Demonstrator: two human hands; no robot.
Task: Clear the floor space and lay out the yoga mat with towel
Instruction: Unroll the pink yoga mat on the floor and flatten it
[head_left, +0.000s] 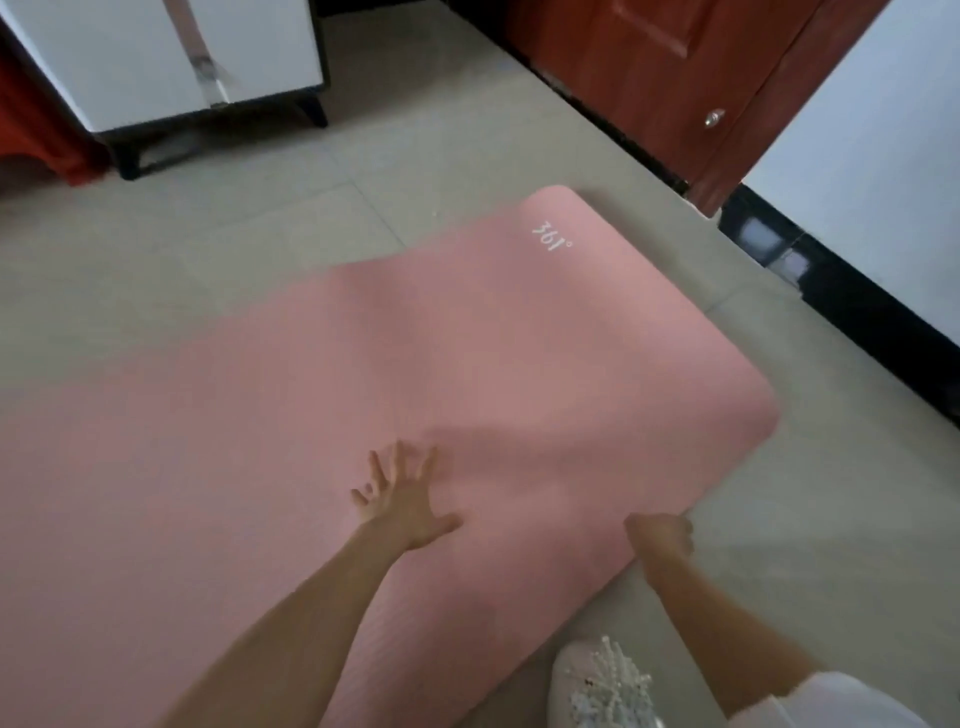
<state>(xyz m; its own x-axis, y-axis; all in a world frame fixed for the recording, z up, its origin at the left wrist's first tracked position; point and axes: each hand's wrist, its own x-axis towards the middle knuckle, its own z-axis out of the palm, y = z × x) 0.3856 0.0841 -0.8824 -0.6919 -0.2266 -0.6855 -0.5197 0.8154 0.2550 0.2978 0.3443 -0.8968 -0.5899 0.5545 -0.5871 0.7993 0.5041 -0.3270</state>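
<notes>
A pink yoga mat (363, 374) lies unrolled and flat on the tiled floor, with a white "361°" logo near its far corner. My left hand (405, 499) rests palm down on the mat with its fingers spread. At the mat's near long edge, my right hand (662, 535) is curled closed and pinches that edge. No towel is in view.
A white cabinet on dark legs (171, 78) stands at the back left. A brown wooden door (675, 78) and a black skirting board (857, 312) run along the right. My white shoe (597, 686) stands on the grey floor (208, 218) beside the mat.
</notes>
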